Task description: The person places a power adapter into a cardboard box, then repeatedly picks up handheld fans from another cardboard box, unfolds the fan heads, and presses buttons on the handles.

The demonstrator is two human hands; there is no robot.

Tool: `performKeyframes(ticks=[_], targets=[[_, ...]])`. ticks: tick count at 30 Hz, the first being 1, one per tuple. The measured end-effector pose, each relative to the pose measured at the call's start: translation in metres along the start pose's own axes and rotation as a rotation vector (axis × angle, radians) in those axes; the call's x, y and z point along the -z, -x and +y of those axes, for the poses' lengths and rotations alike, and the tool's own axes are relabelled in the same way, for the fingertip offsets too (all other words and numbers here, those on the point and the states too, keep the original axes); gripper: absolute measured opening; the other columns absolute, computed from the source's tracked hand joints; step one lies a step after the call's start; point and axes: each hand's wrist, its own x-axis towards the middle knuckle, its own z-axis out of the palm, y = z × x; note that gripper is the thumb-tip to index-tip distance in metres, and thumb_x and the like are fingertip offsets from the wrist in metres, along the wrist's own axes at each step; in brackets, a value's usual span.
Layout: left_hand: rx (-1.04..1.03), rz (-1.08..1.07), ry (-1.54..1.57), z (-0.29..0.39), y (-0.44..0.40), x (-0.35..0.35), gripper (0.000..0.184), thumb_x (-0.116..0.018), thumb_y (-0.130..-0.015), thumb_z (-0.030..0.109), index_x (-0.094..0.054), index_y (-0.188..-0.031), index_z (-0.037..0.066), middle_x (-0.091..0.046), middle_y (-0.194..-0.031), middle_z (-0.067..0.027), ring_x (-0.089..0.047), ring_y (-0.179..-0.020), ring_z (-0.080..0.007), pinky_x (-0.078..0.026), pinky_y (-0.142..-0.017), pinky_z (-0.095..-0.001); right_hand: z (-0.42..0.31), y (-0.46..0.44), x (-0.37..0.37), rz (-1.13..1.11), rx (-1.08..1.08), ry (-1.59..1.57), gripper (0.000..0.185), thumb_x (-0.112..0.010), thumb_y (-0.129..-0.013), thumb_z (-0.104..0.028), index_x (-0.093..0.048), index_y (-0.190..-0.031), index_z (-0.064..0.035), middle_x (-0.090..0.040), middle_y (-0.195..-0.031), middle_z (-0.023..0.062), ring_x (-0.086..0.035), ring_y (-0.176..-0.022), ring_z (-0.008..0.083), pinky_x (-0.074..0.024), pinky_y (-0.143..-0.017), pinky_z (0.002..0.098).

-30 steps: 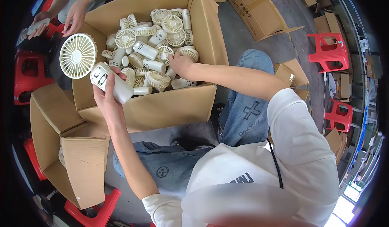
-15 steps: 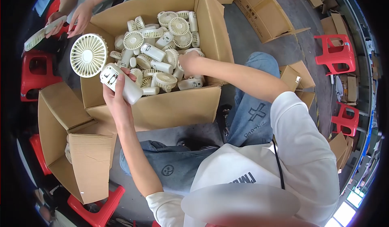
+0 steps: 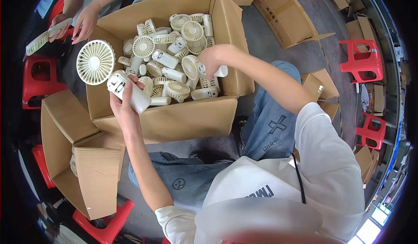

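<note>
Down on the grey floor [image 3: 264, 48], straight to a big open cardboard box [image 3: 170, 118], heaped inside with white handheld fans [image 3: 143, 47], tumbled every which way, heads and handles all mixed. Just beside, lower left, a smaller open carton [image 3: 98, 174], flap hanging out; upper right, another carton [image 3: 284, 18], tipped open. Out at both sides, red stools [image 3: 361, 63]. Top left, another person's hands [image 3: 85, 25], one clutching a third fan [image 3: 37, 43] outside the box. Across to the hands in the middle! Left hand [image 3: 122, 109]: wrapped firmly round the handle of a white fan [image 3: 116, 83], thumb across the body, round head angled up and left, in front of the box's left wall. Right hand [image 3: 212, 59]: closed over the right end of the heap, gripping a second fan [image 3: 222, 71], mostly hidden by the fingers. Smallest of all, dark cut-outs near the top of the left-hand handle.
</note>
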Motion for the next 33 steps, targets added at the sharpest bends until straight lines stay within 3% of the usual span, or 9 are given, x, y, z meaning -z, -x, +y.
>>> performKeyframes(ticks=[3, 6, 8, 9, 12, 16, 21, 28, 33], targets=[[-0.01, 0.028, -0.009, -0.001, -0.003, 0.005, 0.029, -0.058, -0.091, 0.014, -0.048, -0.115, 0.001, -0.061, -0.096, -0.0088, -0.058, -0.081, -0.0148, -0.048, -0.073, -0.0286, 0.016, 0.019, 0.017, 0.043, 0.109, -0.1, 0.052, -0.075, -0.066, -0.035, -0.064, -0.101, 0.002, -0.067, -0.096, 0.0162, -0.066, -0.088, 0.0279, -0.0523, -0.075, 0.0367], [-0.021, 0.049, -0.021, -0.006, -0.005, 0.009, 0.03, -0.055, -0.091, 0.013, -0.046, -0.117, 0.001, -0.06, -0.095, -0.0087, -0.057, -0.082, -0.0155, -0.047, -0.072, -0.0288, 0.023, 0.03, 0.033, 0.255, 0.28, -0.371, 0.052, -0.069, -0.077, -0.039, -0.058, -0.108, 0.0007, -0.067, -0.093, 0.0147, -0.066, -0.085, 0.0226, -0.053, -0.071, 0.034], [-0.018, 0.052, -0.021, -0.006, -0.006, 0.01, 0.03, -0.055, -0.091, 0.013, -0.046, -0.117, 0.001, -0.06, -0.095, -0.0086, -0.057, -0.082, -0.0153, -0.047, -0.072, -0.0286, 0.016, 0.039, 0.04, 0.39, 0.394, -0.965, 0.043, -0.059, -0.089, -0.037, -0.051, -0.112, -0.0019, -0.065, -0.092, 0.0136, -0.065, -0.079, 0.0168, -0.0527, -0.064, 0.0298], [-0.016, 0.052, -0.021, -0.006, -0.006, 0.01, 0.03, -0.055, -0.091, 0.013, -0.046, -0.117, 0.001, -0.06, -0.095, -0.0085, -0.057, -0.081, -0.0152, -0.048, -0.071, -0.0284, 0.013, 0.037, 0.039, 0.388, 0.397, -0.961, 0.043, -0.059, -0.089, -0.037, -0.051, -0.112, -0.0019, -0.065, -0.092, 0.0136, -0.065, -0.079, 0.0168, -0.0527, -0.064, 0.0298], [-0.012, 0.054, -0.022, -0.005, -0.008, 0.01, 0.028, -0.055, -0.091, 0.014, -0.047, -0.115, 0.001, -0.06, -0.095, -0.0084, -0.057, -0.08, -0.0146, -0.048, -0.071, -0.0282, -0.007, 0.025, 0.038, 0.805, 0.75, -1.469, 0.035, -0.051, -0.095, -0.03, -0.045, -0.116, -0.0032, -0.063, -0.093, 0.014, -0.063, -0.071, 0.0145, -0.0513, -0.059, 0.0266], [0.016, 0.052, -0.019, -0.007, -0.006, 0.009, 0.026, -0.057, -0.091, 0.015, -0.049, -0.111, 0.001, -0.061, -0.095, -0.0082, -0.058, -0.079, -0.0136, -0.048, -0.07, -0.028, -0.018, 0.032, 0.037, 0.788, 0.907, -1.702, 0.031, -0.05, -0.096, -0.024, -0.042, -0.117, -0.003, -0.062, -0.091, 0.0133, -0.061, -0.066, 0.016, -0.0512, -0.057, 0.0283], [0.034, 0.039, -0.019, -0.011, -0.007, 0.006, 0.025, -0.057, -0.092, 0.015, -0.049, -0.111, 0.001, -0.061, -0.094, -0.0083, -0.058, -0.078, -0.0136, -0.048, -0.068, -0.028, -0.036, 0.035, 0.027, 0.851, 0.905, -1.662, 0.033, -0.049, -0.096, -0.023, -0.041, -0.12, -0.0025, -0.061, -0.089, 0.0124, -0.06, -0.065, 0.016, -0.0506, -0.057, 0.0283], [0.033, 0.011, -0.014, -0.016, -0.012, -0.001, 0.024, -0.056, -0.092, 0.014, -0.049, -0.111, 0.001, -0.062, -0.094, -0.0088, -0.058, -0.078, -0.0144, -0.048, -0.068, -0.0284, -0.05, 0.044, 0.013, 0.993, 0.971, -1.378, 0.04, -0.049, -0.095, -0.021, -0.035, -0.127, -0.0012, -0.059, -0.097, 0.0118, -0.061, -0.073, 0.0142, -0.0507, -0.066, 0.0283], [0.053, 0.011, -0.028, -0.021, -0.014, -0.002, 0.025, -0.057, -0.091, 0.014, -0.049, -0.112, 0.001, -0.062, -0.094, -0.0092, -0.059, -0.078, -0.0148, -0.048, -0.068, -0.0287, -0.05, 0.043, 0.008, 0.943, 0.988, -1.37, 0.041, -0.049, -0.095, -0.018, -0.033, -0.128, -0.0011, -0.059, -0.1, 0.0118, -0.06, -0.076, 0.0139, -0.0501, -0.07, 0.0286]])
